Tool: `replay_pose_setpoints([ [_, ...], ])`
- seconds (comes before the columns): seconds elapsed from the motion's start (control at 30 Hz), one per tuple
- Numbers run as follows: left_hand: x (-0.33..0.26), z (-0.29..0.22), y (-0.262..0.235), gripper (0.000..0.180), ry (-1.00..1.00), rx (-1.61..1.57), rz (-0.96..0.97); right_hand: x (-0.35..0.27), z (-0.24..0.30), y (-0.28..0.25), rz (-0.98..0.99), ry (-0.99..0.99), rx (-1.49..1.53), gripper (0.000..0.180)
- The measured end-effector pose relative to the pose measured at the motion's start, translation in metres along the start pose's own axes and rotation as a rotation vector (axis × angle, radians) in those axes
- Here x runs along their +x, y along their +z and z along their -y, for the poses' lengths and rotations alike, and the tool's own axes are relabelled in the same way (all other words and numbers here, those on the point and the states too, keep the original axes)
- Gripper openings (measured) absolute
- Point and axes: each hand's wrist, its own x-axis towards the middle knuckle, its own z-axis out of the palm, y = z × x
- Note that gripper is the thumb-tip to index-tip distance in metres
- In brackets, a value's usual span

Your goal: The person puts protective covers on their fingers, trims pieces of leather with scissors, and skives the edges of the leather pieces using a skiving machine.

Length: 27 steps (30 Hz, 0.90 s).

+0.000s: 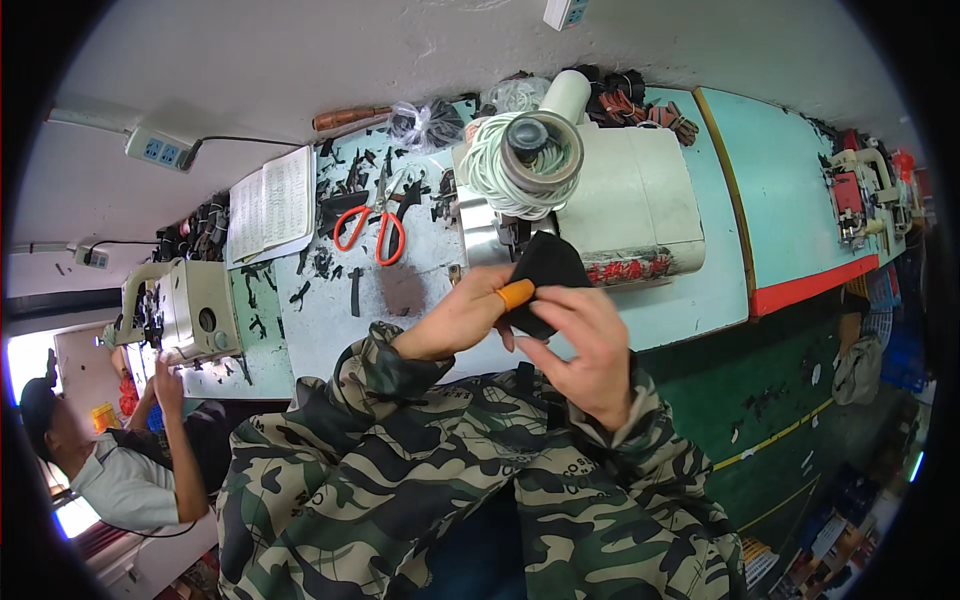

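Note:
Between my two hands, just in front of the machine, is a dark, flat, folded piece (pixel 552 262) that looks like black leather or cloth. My left hand (pixel 468 312) grips its left side, with an orange finger cot (pixel 516 294) on one finger. From the right, my right hand (pixel 585 345) pinches its lower edge between thumb and fingers. Directly behind the piece stands a cream-coloured machine (pixel 640 200) with a metal plate at its left. A coil of pale cord (pixel 490 165) hangs around a round holder on top. The fingertips under the piece are partly hidden.
Orange-handled scissors (pixel 385 232) lie among black scraps on the pale table (pixel 430 285). An open notebook (pixel 272 208) and a wooden-handled tool (pixel 350 118) are at the back left. At far left a co-worker (pixel 140 465) sits by another machine (pixel 190 310). A third machine (pixel 860 195) stands far right.

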Motion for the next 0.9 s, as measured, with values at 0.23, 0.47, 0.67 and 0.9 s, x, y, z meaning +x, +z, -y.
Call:
replay_pose_setpoints([
  [0.23, -0.014, -0.012, 0.001, 0.031, -0.061, -0.060, 0.134, -0.011, -0.014, -0.015, -0.045, 0.774, 0.773, 0.025],
  [0.47, -0.012, -0.001, -0.010, 0.035, -0.073, -0.245, 0.106, -0.018, -0.017, -0.017, -0.110, 0.741, 0.714, 0.018],
  [0.67, -0.010, -0.006, -0.008, 0.036, -0.045, -0.219, 0.169, -0.019, -0.014, -0.021, -0.122, 0.713, 0.664, 0.017],
  [0.9, -0.014, -0.007, -0.008, 0.031, -0.023, -0.193, 0.163, -0.017, -0.004, -0.016, -0.125, 0.698, 0.635, 0.015],
])
